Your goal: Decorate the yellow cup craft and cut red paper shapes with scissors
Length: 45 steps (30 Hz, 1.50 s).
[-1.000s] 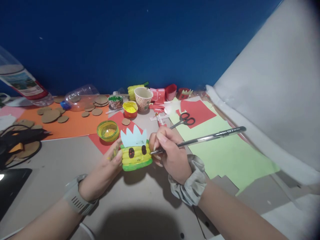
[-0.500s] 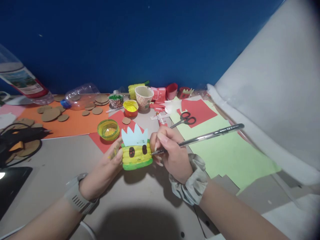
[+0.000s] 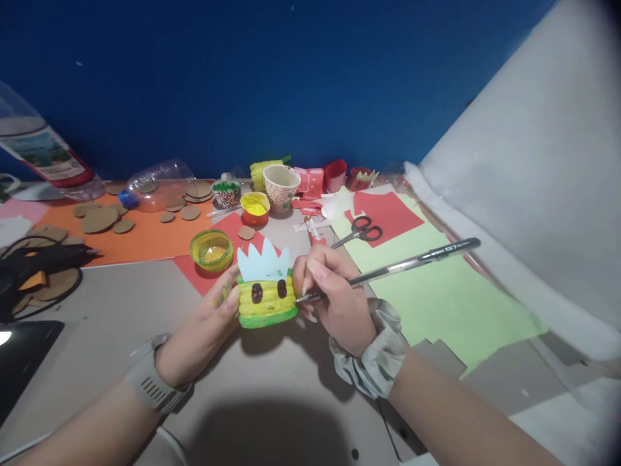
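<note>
My left hand [image 3: 216,323] grips the left side of a small yellow and green ridged craft figure [image 3: 268,303], its thumb along the edge and its other fingers partly hidden. Dark oval eyes and a small mouth mark the figure's front, and a pale blue zigzag paper crown [image 3: 262,262] stands on top. Pinched in my right hand [image 3: 334,301] is a black gel pen [image 3: 402,266]. The pen's tip is at the figure's right edge; whether it touches I cannot tell. Black-handled scissors [image 3: 361,231] lie beyond my right hand, on coloured paper.
A yellow-green bowl [image 3: 211,251], a cup of yellow paint [image 3: 255,208] and a patterned paper cup [image 3: 281,189] stand behind the figure. Cardboard discs [image 3: 99,221] and a plastic bottle [image 3: 160,186] lie on orange paper at left. A black cable [image 3: 72,304] coils nearby. Green paper [image 3: 431,298] covers the right.
The whole view has shifted very slightly. Both hands keep their grips, and the figure and pen stay nearly as they were.
</note>
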Motion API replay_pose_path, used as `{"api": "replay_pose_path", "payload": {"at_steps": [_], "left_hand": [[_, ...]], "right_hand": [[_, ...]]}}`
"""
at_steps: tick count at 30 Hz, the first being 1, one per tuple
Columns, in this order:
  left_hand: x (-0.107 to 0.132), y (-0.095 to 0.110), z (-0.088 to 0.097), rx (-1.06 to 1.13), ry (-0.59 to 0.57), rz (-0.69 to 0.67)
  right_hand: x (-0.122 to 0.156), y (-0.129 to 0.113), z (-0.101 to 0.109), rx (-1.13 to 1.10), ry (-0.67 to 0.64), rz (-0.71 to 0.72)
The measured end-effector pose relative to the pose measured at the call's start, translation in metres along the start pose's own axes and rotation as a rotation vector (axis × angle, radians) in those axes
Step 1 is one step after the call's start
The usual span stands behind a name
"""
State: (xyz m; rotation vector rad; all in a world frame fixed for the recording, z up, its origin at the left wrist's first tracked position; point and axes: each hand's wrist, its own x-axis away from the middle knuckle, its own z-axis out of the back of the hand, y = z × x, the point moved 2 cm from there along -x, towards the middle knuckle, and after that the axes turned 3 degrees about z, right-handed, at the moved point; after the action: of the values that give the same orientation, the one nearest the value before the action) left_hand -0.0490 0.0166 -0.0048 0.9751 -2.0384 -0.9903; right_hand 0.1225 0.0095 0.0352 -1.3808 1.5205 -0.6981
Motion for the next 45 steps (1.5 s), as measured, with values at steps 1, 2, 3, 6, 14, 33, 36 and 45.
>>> {"api": "replay_pose_path", "payload": {"at_steps": [1,2,3,6,14,33,36,45], "left_hand": [[0.000,0.000,0.000,0.007,-0.002,0.000],[0.001,-0.001,0.000,0.014,-0.004,0.001],[0.001,-0.001,0.001,0.019,-0.007,0.001],[0.001,-0.001,0.001,0.020,-0.010,-0.007],[0.001,-0.001,0.000,0.019,0.004,-0.001],[0.012,0.037,-0.001,-0.160,0.189,-0.318],[0.015,0.068,0.005,-0.223,0.250,-0.379],[0.006,0.117,0.110,-0.614,0.725,-0.341]], "right_hand": [[0.000,0.000,0.000,-0.003,0.003,-0.001],[0.000,0.000,0.000,-0.009,0.006,0.000],[0.000,0.000,0.000,-0.016,0.009,0.000],[0.000,0.001,0.000,-0.023,0.008,-0.008],[0.000,-0.001,-0.001,0.018,0.001,-0.026],[-0.025,0.014,0.021,-0.069,0.298,0.019],[-0.025,0.026,0.025,-0.042,0.315,-0.005],[-0.019,0.039,0.023,0.008,0.277,-0.049]]}}
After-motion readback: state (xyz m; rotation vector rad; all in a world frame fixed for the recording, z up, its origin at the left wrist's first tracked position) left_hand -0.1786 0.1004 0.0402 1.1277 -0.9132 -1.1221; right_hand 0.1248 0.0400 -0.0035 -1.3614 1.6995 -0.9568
